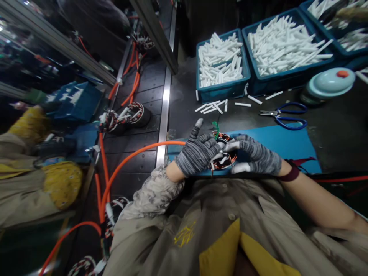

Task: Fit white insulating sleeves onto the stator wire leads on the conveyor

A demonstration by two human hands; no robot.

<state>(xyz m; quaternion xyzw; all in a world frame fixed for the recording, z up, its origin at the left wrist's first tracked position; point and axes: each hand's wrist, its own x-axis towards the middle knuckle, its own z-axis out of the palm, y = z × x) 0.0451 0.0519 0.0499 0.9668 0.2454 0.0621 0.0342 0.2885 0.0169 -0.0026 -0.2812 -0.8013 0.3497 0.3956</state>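
Note:
Both my hands wear grey knit gloves and hold a round wound motor stator with copper coils and white inserts, over a blue mat. My left hand wraps the stator's left side, with its index finger sticking up. My right hand grips the right side, fingers curled round it. A green tie and thin wires rise from the stator's top.
Blue bins of white sleeves stand at the back. Loose sleeves, blue scissors and a pale lidded container lie behind the mat. More stators with orange cables sit on the conveyor at left. Another person works at far left.

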